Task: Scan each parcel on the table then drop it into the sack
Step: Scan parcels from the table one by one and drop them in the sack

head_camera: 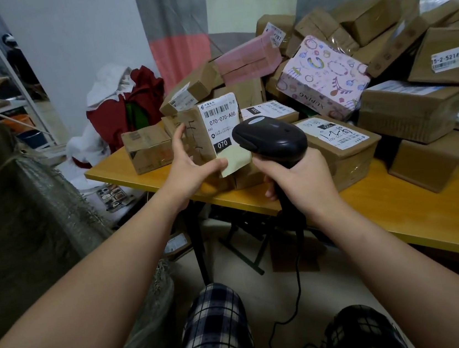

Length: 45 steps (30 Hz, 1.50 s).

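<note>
Parcel (pixel 222 122), the small brown one with the 070 label, is up off the bench (pixel 430 215), held over its near left corner. Part of it is lost to us: the lower right edge sits behind the head of the scanner (pixel 270 137), the base disappears into the palm, and the small print under the barcode is too fine to read. The scanner's window faces away from the camera, so there's no telling whether a beam is on. Its handle is mostly swallowed by fingers, and the cable (pixel 298 281) trails down past the plaid trousers (pixel 215 328). The sack (pixel 23 199), grey-green and woven, is cut off by the left edge.

Now the grips. Left grip (pixel 190 170) is clasping the parcel, with the thumb up the brown side face and a finger hooked across the bottom front. Right grip (pixel 301 182) is wrapped tight round the scanner handle, and the scanner head sits just beside the label's lower right.

The parcel stands upright, its long axis near vertical with a slight lean. The label face is turned toward the camera, with the barcode at the top and the black 070 block lower down, and a pale paper flap (pixel 238 158) hangs loose off the bottom edge
</note>
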Tool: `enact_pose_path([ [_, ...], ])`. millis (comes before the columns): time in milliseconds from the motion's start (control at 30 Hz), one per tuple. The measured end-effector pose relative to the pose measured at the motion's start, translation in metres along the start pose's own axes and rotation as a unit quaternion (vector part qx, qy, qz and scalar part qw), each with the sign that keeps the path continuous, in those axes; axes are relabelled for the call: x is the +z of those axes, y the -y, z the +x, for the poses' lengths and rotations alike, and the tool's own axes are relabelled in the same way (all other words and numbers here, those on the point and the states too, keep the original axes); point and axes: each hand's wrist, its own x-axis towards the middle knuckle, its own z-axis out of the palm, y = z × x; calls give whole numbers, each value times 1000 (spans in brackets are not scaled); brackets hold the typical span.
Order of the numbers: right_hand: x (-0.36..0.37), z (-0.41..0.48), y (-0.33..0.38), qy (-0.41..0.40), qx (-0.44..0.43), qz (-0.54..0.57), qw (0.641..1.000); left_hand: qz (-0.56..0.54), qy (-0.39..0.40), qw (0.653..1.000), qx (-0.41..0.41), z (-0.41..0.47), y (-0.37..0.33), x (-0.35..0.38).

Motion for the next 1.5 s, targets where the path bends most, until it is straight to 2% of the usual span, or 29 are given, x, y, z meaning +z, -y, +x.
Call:
enact_pose_path([
  [133, 16, -9, 3, 62, -34, 35, 997, -11, -50, 998, 38, -36, -2, -15],
  [233, 41, -16, -2, 120, -36, 42, 991, -5, -80, 996, 36, -75, 18, -43],
  [333, 78, -21, -15, 171, -23, 31, 985, 42, -124, 991, 0, -117, 48, -84],
  [467, 143, -24, -41, 246, 20, 8, 969, 80, -200, 972, -91, -168, 93, -147],
  [533, 180, -28, -52, 297, 30, -15, 954, 138, -237, 951, -141, -188, 117, -181],
  [633, 238, -36, -67, 358, 27, -65, 931, 251, -251, 904, -237, -207, 152, -224],
  [700, 276, -42, -79, 407, 6, -113, 907, 312, -221, 868, -317, -217, 176, -243],
  [767, 307, -50, -91, 451, 9, -112, 885, 352, -166, 829, -401, -233, 203, -255],
  [900, 353, -68, -122, 527, 46, -106, 842, 350, -112, 761, -535, -286, 250, -256],
  [1000, 372, -82, -146, 559, 64, -157, 811, 353, -103, 735, -569, -310, 269, -252],
  [1067, 377, -89, -158, 563, 75, -179, 804, 361, -107, 726, -575, -310, 275, -253],
  [1133, 378, -92, -165, 553, 62, -204, 805, 378, -108, 726, -563, -300, 279, -252],
  [1233, 370, -86, -169, 513, 66, -227, 825, 413, -109, 747, -510, -277, 274, -245],
  [1367, 338, -60, -154, 389, 70, -221, 891, 427, -121, 808, -387, -232, 239, -226],
  [1500, 285, -32, -121, 226, 91, -135, 960, 429, -114, 866, -231, -179, 182, -195],
])
